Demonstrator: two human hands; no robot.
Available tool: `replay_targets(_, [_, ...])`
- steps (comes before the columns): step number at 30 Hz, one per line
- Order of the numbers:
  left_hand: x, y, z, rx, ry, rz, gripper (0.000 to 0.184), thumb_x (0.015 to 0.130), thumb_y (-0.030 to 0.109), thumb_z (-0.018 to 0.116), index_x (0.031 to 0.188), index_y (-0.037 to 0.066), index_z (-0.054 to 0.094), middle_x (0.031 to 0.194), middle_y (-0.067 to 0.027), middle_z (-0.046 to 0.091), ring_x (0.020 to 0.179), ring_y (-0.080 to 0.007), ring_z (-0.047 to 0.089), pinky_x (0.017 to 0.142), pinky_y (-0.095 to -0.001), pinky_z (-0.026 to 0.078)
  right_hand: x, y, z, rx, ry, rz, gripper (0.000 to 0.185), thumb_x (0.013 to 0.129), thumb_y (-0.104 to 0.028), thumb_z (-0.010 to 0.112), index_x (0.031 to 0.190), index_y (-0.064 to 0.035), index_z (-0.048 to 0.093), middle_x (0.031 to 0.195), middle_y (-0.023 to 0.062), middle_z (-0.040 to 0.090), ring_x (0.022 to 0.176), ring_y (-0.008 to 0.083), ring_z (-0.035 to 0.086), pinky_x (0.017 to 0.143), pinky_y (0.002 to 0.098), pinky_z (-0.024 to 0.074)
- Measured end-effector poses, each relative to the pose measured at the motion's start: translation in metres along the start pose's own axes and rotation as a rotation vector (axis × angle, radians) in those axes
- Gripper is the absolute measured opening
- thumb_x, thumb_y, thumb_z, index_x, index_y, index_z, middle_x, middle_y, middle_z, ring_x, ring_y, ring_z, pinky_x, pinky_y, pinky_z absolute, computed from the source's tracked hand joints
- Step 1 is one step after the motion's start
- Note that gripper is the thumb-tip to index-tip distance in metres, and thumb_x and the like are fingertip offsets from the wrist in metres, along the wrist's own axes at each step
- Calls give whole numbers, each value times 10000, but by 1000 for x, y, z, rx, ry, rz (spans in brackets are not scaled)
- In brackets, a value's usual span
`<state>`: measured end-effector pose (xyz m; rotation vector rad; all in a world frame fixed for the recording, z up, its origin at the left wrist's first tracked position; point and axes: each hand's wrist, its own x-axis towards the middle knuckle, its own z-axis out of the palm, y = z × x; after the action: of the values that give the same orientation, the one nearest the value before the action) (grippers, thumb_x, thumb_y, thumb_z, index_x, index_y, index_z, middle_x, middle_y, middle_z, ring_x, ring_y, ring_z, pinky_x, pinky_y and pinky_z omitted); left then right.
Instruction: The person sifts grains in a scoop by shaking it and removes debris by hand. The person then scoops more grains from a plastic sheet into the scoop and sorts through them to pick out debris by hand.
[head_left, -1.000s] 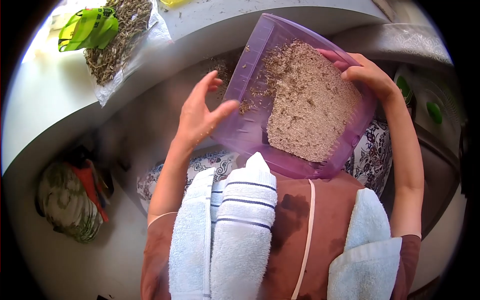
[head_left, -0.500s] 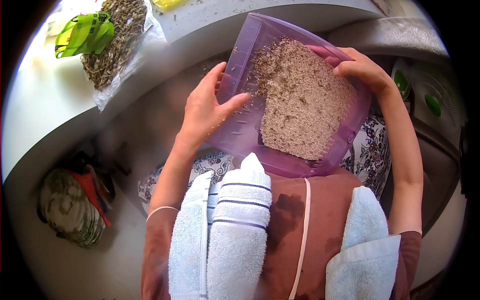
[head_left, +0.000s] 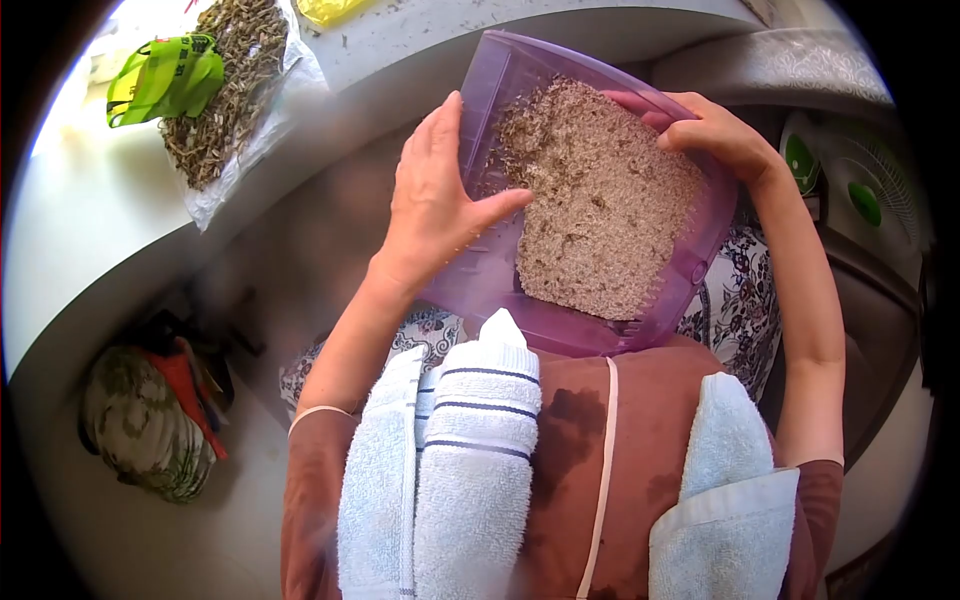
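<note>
A translucent purple tray (head_left: 480, 270) is tilted over my lap. Beige grain (head_left: 610, 210) mixed with dark bits fills its middle and right part, and darker chaff gathers toward the upper left of the pile. My right hand (head_left: 710, 135) grips the upper right rim, thumb on top and fingers partly hidden beyond the wall. At the left side of the tray is my left hand (head_left: 440, 195), its thumb stretched out over the inside and its fingers extended along the side wall. Whether the left palm touches the wall is unclear. A few grains stick to the left wrist.
Dried plant pieces (head_left: 235, 90) and a green bag (head_left: 165, 80) lie on plastic on the white counter (head_left: 100, 220), near a yellow bag (head_left: 330, 8). A patterned bundle (head_left: 145, 425) is on the floor at left. Light blue towels (head_left: 475, 480) hang over my chest.
My left hand has moved up and right, onto the left side of the tray. The tray has shifted slightly left with my right hand still on its rim.
</note>
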<state>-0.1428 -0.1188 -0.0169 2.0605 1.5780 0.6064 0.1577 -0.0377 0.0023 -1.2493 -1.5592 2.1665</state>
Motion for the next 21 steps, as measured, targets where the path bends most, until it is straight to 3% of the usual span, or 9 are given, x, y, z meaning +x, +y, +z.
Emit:
replay_targets(4, [2,1,10,5,3,-3,1027,661,283,845,1456,25,249,1355,-202,436,1228,-320,473,1011,-386,409,0,-3,-1,-30,15,13,659,696,-162,538,1348,-68,529,935,-10,570,829,64,472,818,201,394])
replay_targets(8, [9,-4,5,-200,-15,-160,913,717,205,816,1453,46,300,1289,-154,534,1049,-231,604,899,-329,490,0,-1,-5,-82,13,28,660,692,-158,535,1346,-68,532,910,-24,564,812,57,463,816,201,392])
replay_targets(9, [12,-7,6,-291,33,-185,720,815,165,745,1411,8,374,1184,-122,610,972,-176,625,862,-288,502,0,-3,-5,-102,18,35,661,691,-158,535,1346,-68,533,903,-28,561,808,56,460,815,201,392])
replay_targets(12, [23,-24,5,-788,-25,-361,556,893,196,663,1351,-29,444,1077,-111,647,910,-171,636,833,-277,511,0,-3,-5,-85,3,26,660,694,-162,539,1347,-69,531,956,-15,579,835,61,470,838,203,392])
replay_targets(13, [26,-27,4,-905,-33,-422,432,951,192,587,1300,-47,499,1023,-66,661,873,-116,625,809,-236,507,0,-3,-5,-78,4,20,659,696,-165,542,1348,-69,530,983,-8,584,848,64,473,850,206,392])
replay_targets(16, [35,-25,-4,-1107,-93,-538,429,961,200,570,1293,-61,493,1043,-71,655,874,-119,624,800,-237,506,0,-2,-4,-65,-3,10,657,702,-175,549,1349,-68,527,1058,11,593,884,72,483,883,212,390])
replay_targets(17, [36,-23,-2,-1086,-77,-488,485,919,216,637,1286,-63,488,1028,-72,653,864,-117,622,778,-237,508,-1,-3,-4,-64,-11,13,656,703,-177,550,1350,-67,527,1079,16,594,894,75,485,892,214,389])
replay_targets(20, [42,-13,5,-793,-85,-314,612,831,258,736,1290,-56,479,1009,-80,654,860,-127,626,768,-255,512,1,-2,-2,-30,-19,-7,652,708,-181,551,1349,-65,526,1098,19,594,902,78,488,899,218,389])
replay_targets(21, [45,-15,9,-633,-62,-269,712,745,279,805,1286,-51,477,993,-95,657,862,-131,627,767,-274,515,2,-1,-2,-12,-19,-19,651,709,-181,550,1349,-64,526,1097,18,594,901,78,489,897,219,390])
